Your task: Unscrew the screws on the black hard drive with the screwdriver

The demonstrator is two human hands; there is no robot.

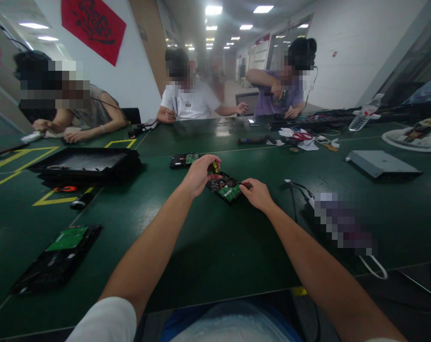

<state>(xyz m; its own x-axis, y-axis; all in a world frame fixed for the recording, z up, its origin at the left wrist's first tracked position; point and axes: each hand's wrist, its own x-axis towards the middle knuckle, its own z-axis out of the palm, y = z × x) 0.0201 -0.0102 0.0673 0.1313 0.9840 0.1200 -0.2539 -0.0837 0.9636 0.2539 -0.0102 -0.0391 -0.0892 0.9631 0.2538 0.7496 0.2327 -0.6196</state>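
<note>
A black drive chassis with a green circuit board [230,192] lies on the green table in front of me. My left hand [201,174] is over its left end, fingers closed round a small yellow-and-black screwdriver [214,166]; its tip is hidden behind the hand. At the chassis's right corner, my right hand [255,192] is closed, thumb and forefinger pinching its edge. Just beyond my left hand sits a second chassis with a green board [184,160]. Another such chassis [59,256] rests at the near left.
A black tray [83,164] stands at the left, with a dark cylinder [82,201] nearby. On the right are a grey metal case [382,164], a cable [294,202], and a blurred-out device [343,221]. Scraps, a bottle [367,114] and several people are across the table.
</note>
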